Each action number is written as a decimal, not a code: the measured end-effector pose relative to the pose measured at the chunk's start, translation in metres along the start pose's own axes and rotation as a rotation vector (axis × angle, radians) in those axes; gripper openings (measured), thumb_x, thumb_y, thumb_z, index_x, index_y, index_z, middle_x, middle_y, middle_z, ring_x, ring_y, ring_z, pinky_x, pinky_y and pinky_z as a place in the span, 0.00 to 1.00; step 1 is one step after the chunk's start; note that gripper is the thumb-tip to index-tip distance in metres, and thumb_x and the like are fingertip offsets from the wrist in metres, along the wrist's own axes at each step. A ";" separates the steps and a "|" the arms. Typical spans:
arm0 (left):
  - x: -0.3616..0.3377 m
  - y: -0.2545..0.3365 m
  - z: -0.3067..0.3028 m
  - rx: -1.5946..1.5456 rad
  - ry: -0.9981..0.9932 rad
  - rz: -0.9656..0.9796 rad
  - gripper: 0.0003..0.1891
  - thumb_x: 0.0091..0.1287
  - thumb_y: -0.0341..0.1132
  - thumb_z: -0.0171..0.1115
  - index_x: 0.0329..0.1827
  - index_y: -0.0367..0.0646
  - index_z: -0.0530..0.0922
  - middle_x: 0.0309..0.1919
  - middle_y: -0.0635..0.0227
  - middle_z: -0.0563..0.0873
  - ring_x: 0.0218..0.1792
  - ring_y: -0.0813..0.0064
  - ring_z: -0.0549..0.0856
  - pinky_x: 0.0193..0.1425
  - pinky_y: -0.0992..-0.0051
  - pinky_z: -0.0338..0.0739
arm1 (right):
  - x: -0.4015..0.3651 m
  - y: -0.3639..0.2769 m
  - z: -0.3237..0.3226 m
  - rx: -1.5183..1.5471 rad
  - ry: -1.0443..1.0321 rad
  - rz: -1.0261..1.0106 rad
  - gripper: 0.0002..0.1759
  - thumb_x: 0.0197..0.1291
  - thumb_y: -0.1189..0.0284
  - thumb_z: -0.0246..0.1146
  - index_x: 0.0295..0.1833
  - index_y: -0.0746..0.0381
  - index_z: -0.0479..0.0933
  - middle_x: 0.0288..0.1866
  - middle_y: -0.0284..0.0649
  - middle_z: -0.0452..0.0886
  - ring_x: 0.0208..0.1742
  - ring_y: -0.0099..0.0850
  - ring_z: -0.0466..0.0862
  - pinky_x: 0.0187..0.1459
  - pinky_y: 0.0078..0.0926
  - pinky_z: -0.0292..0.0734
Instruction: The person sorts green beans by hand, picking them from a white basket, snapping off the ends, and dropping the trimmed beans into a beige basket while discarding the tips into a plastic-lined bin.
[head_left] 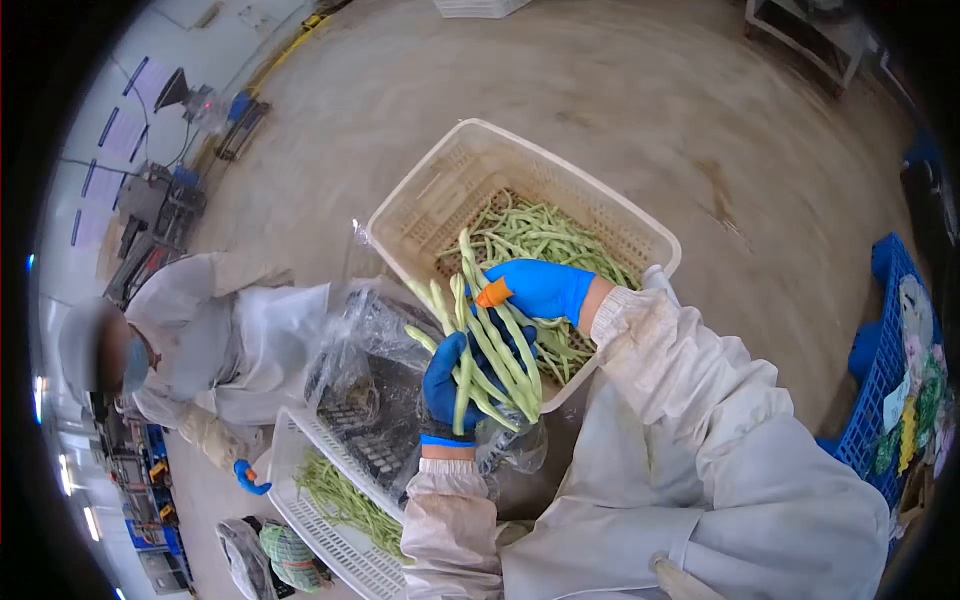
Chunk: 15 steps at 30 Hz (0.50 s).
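My left hand (442, 390), in a dark blue glove, is closed round a loose bunch of long green beans (512, 372). Over the upper part of that bunch, my right hand (540, 288) wears a bright blue glove with an orange thumb cover. Its thumb presses on the beans and the fingers curl behind them, partly hidden. Both hands are above the near side of a cream plastic crate (575, 172), where more green beans (545, 238) lie in a heap on the bottom.
Clear plastic film over a dark crate (385, 395) lies left of my hands. A white crate (340, 530) holds more beans. Beside it, a co-worker (200, 330) in white reaches down with a gloved hand. A blue pallet (868, 400) stands at right, and a metal-legged table (815, 40) behind.
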<state>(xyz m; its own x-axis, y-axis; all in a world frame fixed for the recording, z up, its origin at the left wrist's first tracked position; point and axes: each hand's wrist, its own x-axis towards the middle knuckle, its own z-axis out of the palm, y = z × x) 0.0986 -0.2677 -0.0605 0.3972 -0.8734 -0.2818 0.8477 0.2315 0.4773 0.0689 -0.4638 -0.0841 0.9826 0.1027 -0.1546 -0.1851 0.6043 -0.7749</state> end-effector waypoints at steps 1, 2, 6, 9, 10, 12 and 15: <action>0.006 0.000 -0.001 -0.059 -0.018 -0.030 0.30 0.70 0.45 0.47 0.67 0.30 0.60 0.62 0.41 0.69 0.62 0.42 0.70 0.67 0.49 0.64 | 0.001 -0.002 -0.004 0.010 0.009 -0.003 0.09 0.57 0.72 0.61 0.39 0.67 0.80 0.34 0.42 0.84 0.34 0.30 0.83 0.38 0.29 0.77; 0.010 0.000 -0.001 -0.092 -0.013 -0.041 0.30 0.70 0.45 0.47 0.67 0.30 0.60 0.62 0.41 0.69 0.63 0.42 0.69 0.67 0.49 0.63 | 0.001 -0.005 -0.008 -0.008 -0.005 0.013 0.08 0.58 0.73 0.60 0.41 0.66 0.79 0.35 0.41 0.83 0.34 0.28 0.82 0.37 0.28 0.77; 0.024 -0.003 -0.001 -0.060 -0.050 -0.065 0.30 0.70 0.46 0.46 0.67 0.29 0.60 0.62 0.39 0.68 0.63 0.43 0.69 0.67 0.49 0.64 | 0.001 -0.009 -0.015 -0.059 0.038 0.016 0.08 0.59 0.73 0.58 0.43 0.65 0.78 0.35 0.40 0.83 0.32 0.27 0.82 0.35 0.27 0.78; 0.034 -0.002 -0.001 -0.029 0.020 -0.091 0.30 0.70 0.46 0.47 0.67 0.29 0.61 0.61 0.38 0.69 0.60 0.44 0.72 0.66 0.51 0.66 | -0.001 -0.020 -0.013 -0.112 0.127 0.026 0.09 0.59 0.72 0.59 0.42 0.65 0.78 0.34 0.40 0.83 0.30 0.27 0.82 0.34 0.27 0.77; 0.038 -0.002 0.000 0.015 -0.004 -0.085 0.29 0.70 0.45 0.46 0.66 0.30 0.62 0.59 0.39 0.72 0.57 0.45 0.75 0.63 0.53 0.69 | 0.003 -0.019 -0.018 -0.167 0.170 0.046 0.10 0.59 0.72 0.59 0.43 0.66 0.78 0.36 0.41 0.83 0.33 0.28 0.82 0.36 0.27 0.77; 0.053 -0.001 0.003 0.138 0.044 -0.085 0.27 0.69 0.42 0.49 0.65 0.32 0.64 0.57 0.45 0.75 0.56 0.51 0.77 0.61 0.53 0.71 | 0.011 -0.017 -0.029 -0.230 0.207 0.075 0.11 0.59 0.71 0.59 0.45 0.66 0.77 0.38 0.42 0.83 0.35 0.29 0.82 0.38 0.27 0.76; 0.076 0.001 -0.009 0.230 0.071 -0.103 0.25 0.67 0.43 0.53 0.63 0.38 0.68 0.55 0.51 0.77 0.55 0.58 0.77 0.58 0.56 0.73 | 0.023 -0.004 -0.050 -0.556 0.350 -0.126 0.16 0.59 0.70 0.60 0.49 0.68 0.76 0.43 0.44 0.82 0.43 0.30 0.80 0.45 0.27 0.74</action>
<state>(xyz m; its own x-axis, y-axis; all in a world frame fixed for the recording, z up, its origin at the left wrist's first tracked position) 0.1329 -0.3299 -0.0889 0.3434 -0.8533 -0.3924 0.7857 0.0321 0.6178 0.0914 -0.5035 -0.1148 0.9521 -0.2609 -0.1595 -0.1411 0.0878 -0.9861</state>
